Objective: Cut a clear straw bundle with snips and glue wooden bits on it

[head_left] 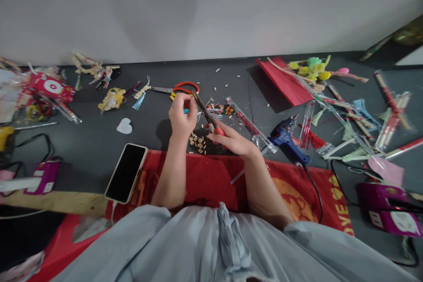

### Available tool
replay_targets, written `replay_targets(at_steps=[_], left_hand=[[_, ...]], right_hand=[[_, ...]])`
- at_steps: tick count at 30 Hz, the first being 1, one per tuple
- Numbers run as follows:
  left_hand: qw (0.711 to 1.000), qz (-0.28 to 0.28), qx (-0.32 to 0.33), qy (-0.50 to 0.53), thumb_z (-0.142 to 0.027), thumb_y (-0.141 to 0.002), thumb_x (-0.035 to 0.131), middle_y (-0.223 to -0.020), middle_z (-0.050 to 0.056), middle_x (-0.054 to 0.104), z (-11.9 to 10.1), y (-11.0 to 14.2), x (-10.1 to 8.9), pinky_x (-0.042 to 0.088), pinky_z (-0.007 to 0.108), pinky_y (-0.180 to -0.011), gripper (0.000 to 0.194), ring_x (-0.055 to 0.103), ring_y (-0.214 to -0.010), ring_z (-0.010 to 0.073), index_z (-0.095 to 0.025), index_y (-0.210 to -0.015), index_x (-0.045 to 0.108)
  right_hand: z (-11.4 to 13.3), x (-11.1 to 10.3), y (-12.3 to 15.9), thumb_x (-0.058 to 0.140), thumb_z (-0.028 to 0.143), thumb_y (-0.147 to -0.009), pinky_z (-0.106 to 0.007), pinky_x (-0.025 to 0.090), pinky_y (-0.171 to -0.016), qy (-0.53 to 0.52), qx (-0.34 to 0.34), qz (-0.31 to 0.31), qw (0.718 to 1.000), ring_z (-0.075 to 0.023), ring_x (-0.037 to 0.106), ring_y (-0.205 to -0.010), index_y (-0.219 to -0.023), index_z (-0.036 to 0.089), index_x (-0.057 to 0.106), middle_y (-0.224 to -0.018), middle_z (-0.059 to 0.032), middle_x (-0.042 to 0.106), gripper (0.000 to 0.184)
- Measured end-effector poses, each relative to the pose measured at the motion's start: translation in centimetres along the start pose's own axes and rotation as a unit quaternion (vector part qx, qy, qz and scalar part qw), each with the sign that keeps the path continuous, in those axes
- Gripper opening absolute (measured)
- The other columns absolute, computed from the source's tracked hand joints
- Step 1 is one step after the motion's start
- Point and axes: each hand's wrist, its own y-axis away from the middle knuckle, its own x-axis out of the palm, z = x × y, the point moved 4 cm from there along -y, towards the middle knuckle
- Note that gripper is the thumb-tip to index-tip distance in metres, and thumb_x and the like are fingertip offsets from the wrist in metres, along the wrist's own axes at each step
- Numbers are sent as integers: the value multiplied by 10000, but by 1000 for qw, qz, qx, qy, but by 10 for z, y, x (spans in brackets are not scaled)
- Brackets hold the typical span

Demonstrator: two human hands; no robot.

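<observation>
My right hand (231,139) is wrapped round a red-handled tool (207,116) with long dark jaws, scissors or pliers; I cannot tell which. Its jaws point up and left, the tips close to my left fingers. My left hand (183,114) is closed in a pinch at those tips, on something small and yellowish that is too small to name. Below the tool lies a scatter of small beige chips (198,142). Just behind my hands, scissors with orange handles (186,84) rest on the table, partly covered by my left hand. Colourful threads (218,109) lie beside the tool.
A blue glue gun (288,137) lies at right, near clear-wrapped sticks (251,123) and a red folder (286,83). A phone (126,173) is plugged in at left, below a white paper heart (124,126). Purple boxes (390,207) with cables stand at both sides.
</observation>
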Motion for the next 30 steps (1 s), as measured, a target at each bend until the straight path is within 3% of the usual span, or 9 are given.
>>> replay_targets(at_steps=[8, 23, 30], left_hand=[[998, 30, 36, -48, -321, -908, 449, -753, -12, 593, -5, -6, -4, 477, 207, -661, 148, 588, -649, 71, -197, -838, 489], [997, 66, -36, -27, -279, -868, 513, -622, -42, 538, -5, -10, -6, 415, 177, -516, 134, 535, -531, 56, -199, -773, 462], [995, 72, -76, -2, -256, -862, 508, -607, -48, 516, 3, -9, -4, 428, 192, -525, 116, 536, -518, 65, -202, -773, 457]], right_hand=[[0, -1, 0, 515, 355, -844, -317, 367, -804, -7, 7, -3, 1000, -142, 427, -810, -926, 197, 476, -864, -2, 472, 183], [-7, 0, -2, 502, 389, -847, -300, 368, -709, 3, 16, 2, 1000, -131, 397, -731, -868, 206, 458, -790, 10, 438, 189], [-10, 1, -3, 494, 461, -838, -287, 352, -671, 61, 31, -33, 997, -114, 371, -686, -870, 194, 470, -763, 23, 431, 270]])
